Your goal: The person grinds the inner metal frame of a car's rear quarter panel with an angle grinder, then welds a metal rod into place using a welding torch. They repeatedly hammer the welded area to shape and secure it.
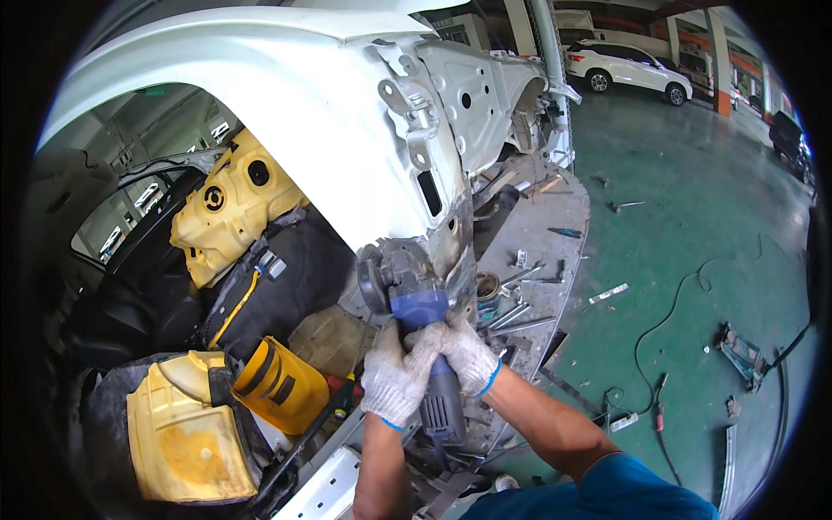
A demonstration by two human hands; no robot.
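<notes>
Both my hands wear whitish knit gloves with blue cuffs and grip a blue angle grinder [419, 307]. My left hand [390, 374] wraps round its left side, and my right hand [463, 354] closes on the right side just behind the head. Below my hands the dark blue motor housing points back toward me. The grinder's disc and guard [374, 279] are up against the lower end of a white car body pillar [364, 186], where the metal is bare and greyish. Whether the disc is spinning cannot be told.
Left, inside the car body, are yellow foam padding [238, 199], a yellow bucket-like container [290, 394] and a yellow block [186, 429]. Right, a grey platform [568, 208] holds scattered tools and a can [488, 284]. A cable [641, 351] winds over the green floor; a white car [628, 68] stands beyond.
</notes>
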